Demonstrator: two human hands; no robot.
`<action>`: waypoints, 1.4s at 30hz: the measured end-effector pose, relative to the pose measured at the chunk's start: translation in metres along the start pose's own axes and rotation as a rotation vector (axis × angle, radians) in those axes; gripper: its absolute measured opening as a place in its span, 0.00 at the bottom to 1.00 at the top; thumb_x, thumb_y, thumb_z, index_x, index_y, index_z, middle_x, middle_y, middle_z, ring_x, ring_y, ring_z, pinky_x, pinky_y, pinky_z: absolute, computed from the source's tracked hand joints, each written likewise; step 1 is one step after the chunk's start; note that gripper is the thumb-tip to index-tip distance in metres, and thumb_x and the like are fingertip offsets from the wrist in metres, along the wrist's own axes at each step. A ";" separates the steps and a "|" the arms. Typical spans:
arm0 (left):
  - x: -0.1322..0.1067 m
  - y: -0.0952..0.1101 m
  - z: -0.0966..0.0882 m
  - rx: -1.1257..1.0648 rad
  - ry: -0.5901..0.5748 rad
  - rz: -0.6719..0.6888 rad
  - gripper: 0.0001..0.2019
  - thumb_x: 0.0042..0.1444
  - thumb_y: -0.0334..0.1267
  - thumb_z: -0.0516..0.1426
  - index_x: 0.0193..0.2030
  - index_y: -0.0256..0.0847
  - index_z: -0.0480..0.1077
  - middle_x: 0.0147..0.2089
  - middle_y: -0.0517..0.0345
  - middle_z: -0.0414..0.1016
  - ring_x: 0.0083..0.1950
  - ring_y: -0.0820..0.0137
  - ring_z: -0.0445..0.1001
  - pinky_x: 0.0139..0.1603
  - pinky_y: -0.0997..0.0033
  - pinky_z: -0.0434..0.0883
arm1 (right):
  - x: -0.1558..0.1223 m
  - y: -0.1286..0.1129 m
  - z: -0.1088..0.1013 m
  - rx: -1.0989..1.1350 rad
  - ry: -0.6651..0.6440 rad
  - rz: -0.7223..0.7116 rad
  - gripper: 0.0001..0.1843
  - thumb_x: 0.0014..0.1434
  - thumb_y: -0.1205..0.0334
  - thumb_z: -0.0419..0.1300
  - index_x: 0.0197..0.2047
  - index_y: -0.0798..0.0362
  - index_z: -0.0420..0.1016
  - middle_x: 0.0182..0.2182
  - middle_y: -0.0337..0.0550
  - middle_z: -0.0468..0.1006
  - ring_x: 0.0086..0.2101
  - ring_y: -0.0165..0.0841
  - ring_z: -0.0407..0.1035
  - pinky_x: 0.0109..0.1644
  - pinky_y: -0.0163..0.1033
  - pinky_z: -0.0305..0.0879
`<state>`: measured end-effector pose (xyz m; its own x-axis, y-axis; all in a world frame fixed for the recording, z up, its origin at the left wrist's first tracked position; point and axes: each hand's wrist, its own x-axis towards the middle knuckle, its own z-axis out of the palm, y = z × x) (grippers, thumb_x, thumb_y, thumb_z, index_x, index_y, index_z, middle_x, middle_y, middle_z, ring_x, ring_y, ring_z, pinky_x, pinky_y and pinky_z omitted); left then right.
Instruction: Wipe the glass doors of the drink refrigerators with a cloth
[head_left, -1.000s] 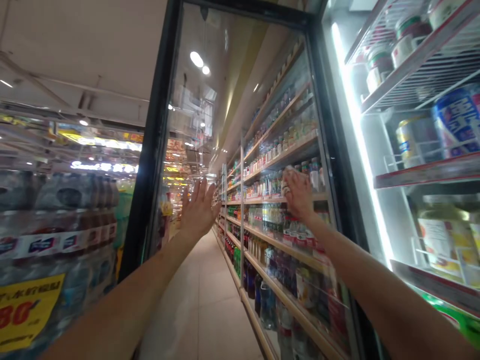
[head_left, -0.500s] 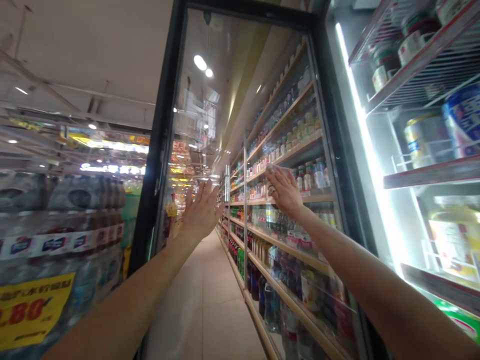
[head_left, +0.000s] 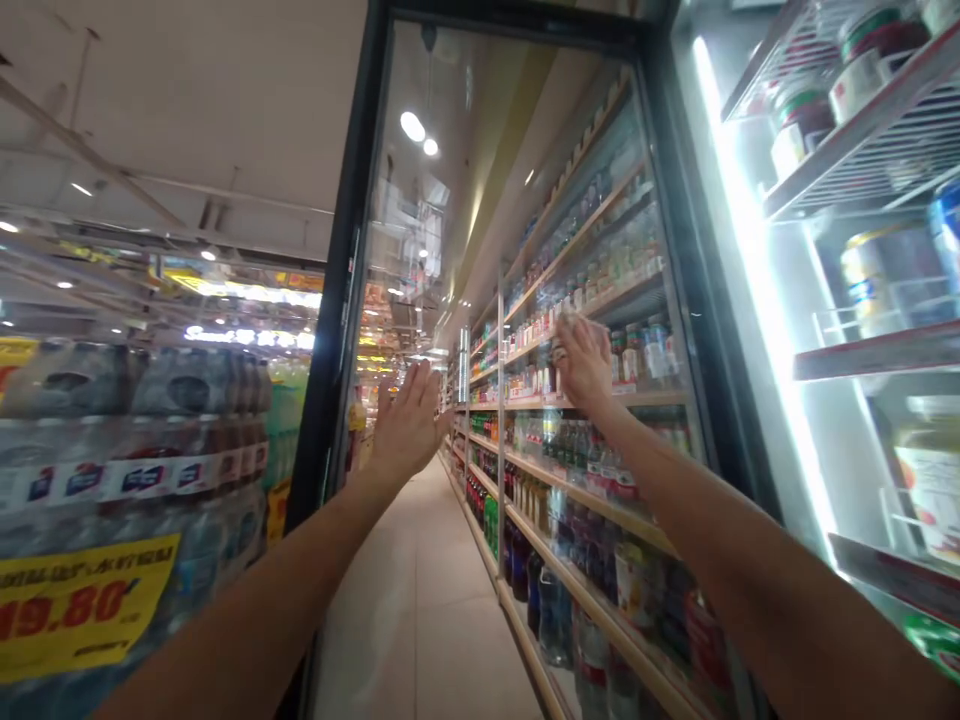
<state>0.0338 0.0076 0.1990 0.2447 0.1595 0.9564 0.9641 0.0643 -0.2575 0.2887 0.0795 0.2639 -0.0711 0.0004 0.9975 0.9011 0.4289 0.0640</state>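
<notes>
A glass cooler door (head_left: 480, 250) with a black frame stands swung open in front of me. My left hand (head_left: 409, 425) is flat against the glass, fingers stretched up and together, holding nothing. My right hand (head_left: 583, 362) also lies on the glass, higher and further right, fingers extended; a ring shows on one finger. Through the glass I see an aisle and long shelves of bottled drinks (head_left: 570, 450).
The lit cooler interior (head_left: 862, 330) at right holds cans and jars on wire shelves. Stacked shrink-wrapped water bottles (head_left: 127, 460) with a yellow price sign (head_left: 82, 600) stand at left. A tiled aisle floor (head_left: 435, 620) runs ahead.
The door and the view have shifted to the right. My right hand slid left then slightly up on the glass; my left hand stayed flat on it.
</notes>
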 end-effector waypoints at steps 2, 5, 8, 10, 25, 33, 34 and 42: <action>-0.001 -0.001 0.000 0.005 -0.013 0.000 0.28 0.62 0.47 0.39 0.63 0.31 0.54 0.67 0.44 0.50 0.69 0.58 0.46 0.65 0.46 0.44 | 0.005 0.005 -0.002 -0.010 0.057 0.189 0.29 0.57 0.65 0.44 0.63 0.56 0.56 0.63 0.50 0.54 0.63 0.42 0.46 0.63 0.58 0.41; -0.001 0.000 -0.001 0.019 -0.032 -0.009 0.28 0.62 0.47 0.39 0.63 0.30 0.53 0.67 0.43 0.50 0.69 0.58 0.46 0.65 0.45 0.44 | 0.002 -0.014 0.002 0.009 -0.023 -0.004 0.28 0.57 0.65 0.45 0.62 0.54 0.57 0.63 0.48 0.55 0.63 0.40 0.45 0.63 0.56 0.42; -0.001 0.001 -0.001 0.025 -0.032 -0.013 0.28 0.62 0.47 0.39 0.63 0.30 0.53 0.67 0.43 0.51 0.68 0.58 0.47 0.65 0.44 0.44 | -0.011 -0.032 0.007 0.027 -0.145 -0.391 0.28 0.57 0.65 0.47 0.62 0.49 0.58 0.63 0.41 0.55 0.63 0.35 0.45 0.65 0.51 0.39; -0.001 0.002 -0.001 0.027 -0.026 -0.011 0.28 0.62 0.47 0.39 0.63 0.30 0.53 0.67 0.43 0.51 0.68 0.58 0.47 0.65 0.44 0.44 | -0.015 -0.027 0.006 0.016 -0.142 -0.376 0.28 0.58 0.64 0.47 0.62 0.48 0.58 0.64 0.41 0.55 0.63 0.35 0.46 0.65 0.51 0.39; -0.014 0.018 0.005 -0.050 -0.040 -0.098 0.28 0.60 0.47 0.42 0.64 0.31 0.52 0.68 0.43 0.47 0.69 0.55 0.44 0.64 0.43 0.45 | -0.047 -0.005 0.007 -0.041 -0.024 -0.082 0.30 0.57 0.66 0.46 0.63 0.50 0.55 0.63 0.45 0.55 0.63 0.39 0.46 0.64 0.55 0.40; -0.033 0.037 0.019 -0.054 -0.012 0.077 0.30 0.60 0.48 0.44 0.66 0.33 0.47 0.68 0.44 0.47 0.70 0.59 0.41 0.66 0.47 0.39 | -0.071 -0.009 0.006 -0.043 -0.046 -0.286 0.29 0.56 0.65 0.47 0.62 0.49 0.58 0.63 0.43 0.56 0.63 0.37 0.46 0.64 0.51 0.42; -0.035 0.041 0.020 -0.053 -0.013 0.142 0.30 0.61 0.48 0.44 0.66 0.34 0.47 0.68 0.45 0.48 0.70 0.60 0.42 0.67 0.48 0.39 | -0.075 -0.008 0.005 -0.039 -0.064 -0.336 0.29 0.56 0.65 0.48 0.62 0.49 0.58 0.63 0.43 0.56 0.63 0.36 0.46 0.65 0.51 0.42; -0.041 0.062 0.027 -0.068 -0.008 0.169 0.32 0.60 0.50 0.44 0.66 0.32 0.46 0.68 0.44 0.46 0.70 0.59 0.40 0.66 0.49 0.39 | -0.076 0.052 -0.005 -0.090 0.125 0.249 0.31 0.57 0.64 0.43 0.64 0.54 0.54 0.62 0.53 0.56 0.62 0.45 0.47 0.60 0.60 0.47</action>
<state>0.0803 0.0315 0.1400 0.4034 0.1698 0.8991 0.9141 -0.0310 -0.4042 0.3426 0.0975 0.1920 0.2055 -0.0178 0.9785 0.9189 0.3475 -0.1866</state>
